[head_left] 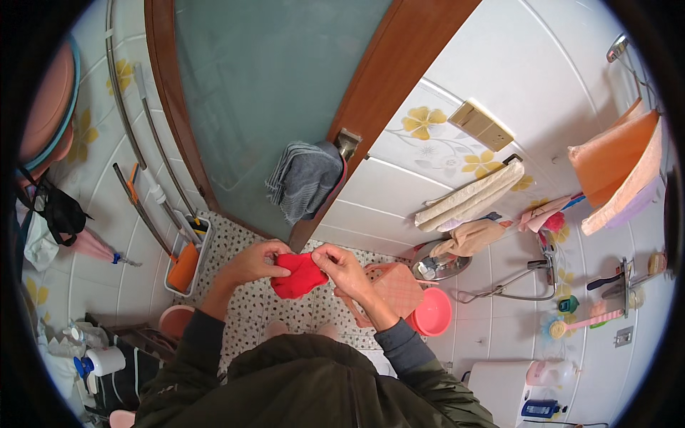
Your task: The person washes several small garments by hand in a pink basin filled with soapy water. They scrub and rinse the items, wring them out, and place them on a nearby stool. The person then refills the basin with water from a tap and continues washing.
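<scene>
A small piece of bright red fabric (298, 278) hangs between my two hands in front of my body, above the speckled floor. My left hand (251, 265) pinches its left edge between thumb and fingers. At its upper right corner, my right hand (344, 272) grips the fabric with thumb and forefinger. The cloth looks soft and slightly bunched; whether it is a folded cloth or a small garment I cannot tell. Below my right forearm stands a pink plaid stool (394, 289), with a pink basin (431, 312) beside it.
Ahead is a frosted door (257, 93) with a grey towel (303, 182) on its handle. Mops and an orange brush (184, 265) stand in a white bin at the left wall. Towels (471, 196), a shower hose (499, 289) and bath brushes line the right wall.
</scene>
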The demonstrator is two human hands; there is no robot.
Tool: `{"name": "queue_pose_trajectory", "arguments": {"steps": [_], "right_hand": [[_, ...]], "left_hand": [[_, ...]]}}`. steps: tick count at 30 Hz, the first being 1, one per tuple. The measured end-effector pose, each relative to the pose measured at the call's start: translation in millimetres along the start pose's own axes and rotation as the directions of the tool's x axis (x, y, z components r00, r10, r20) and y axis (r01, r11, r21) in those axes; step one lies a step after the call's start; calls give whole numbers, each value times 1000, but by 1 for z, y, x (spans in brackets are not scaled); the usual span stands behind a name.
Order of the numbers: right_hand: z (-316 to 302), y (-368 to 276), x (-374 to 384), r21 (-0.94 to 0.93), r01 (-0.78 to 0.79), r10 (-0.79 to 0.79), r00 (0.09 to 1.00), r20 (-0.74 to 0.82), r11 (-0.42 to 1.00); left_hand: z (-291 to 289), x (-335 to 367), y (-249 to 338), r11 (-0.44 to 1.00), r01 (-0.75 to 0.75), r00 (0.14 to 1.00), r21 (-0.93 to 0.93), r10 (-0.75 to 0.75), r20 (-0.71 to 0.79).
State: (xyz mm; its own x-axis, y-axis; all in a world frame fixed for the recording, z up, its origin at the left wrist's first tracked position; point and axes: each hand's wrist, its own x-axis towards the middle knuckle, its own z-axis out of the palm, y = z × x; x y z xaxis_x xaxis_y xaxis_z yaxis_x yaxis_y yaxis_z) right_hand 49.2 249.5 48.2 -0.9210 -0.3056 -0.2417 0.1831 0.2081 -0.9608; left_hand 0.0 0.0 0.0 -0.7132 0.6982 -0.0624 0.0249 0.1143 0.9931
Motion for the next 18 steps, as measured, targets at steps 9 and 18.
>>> {"name": "queue_pose_trajectory", "arguments": {"steps": [9,18], "right_hand": [[27,12,8,-165,236,-231,972,51,958],[19,-57,72,-228,333,-383,895,-230,915]], "left_hand": [[-64,-16,2,708,13,959,706,191,-209],[-130,57,95,786,80,746,612,360,-560]]}}
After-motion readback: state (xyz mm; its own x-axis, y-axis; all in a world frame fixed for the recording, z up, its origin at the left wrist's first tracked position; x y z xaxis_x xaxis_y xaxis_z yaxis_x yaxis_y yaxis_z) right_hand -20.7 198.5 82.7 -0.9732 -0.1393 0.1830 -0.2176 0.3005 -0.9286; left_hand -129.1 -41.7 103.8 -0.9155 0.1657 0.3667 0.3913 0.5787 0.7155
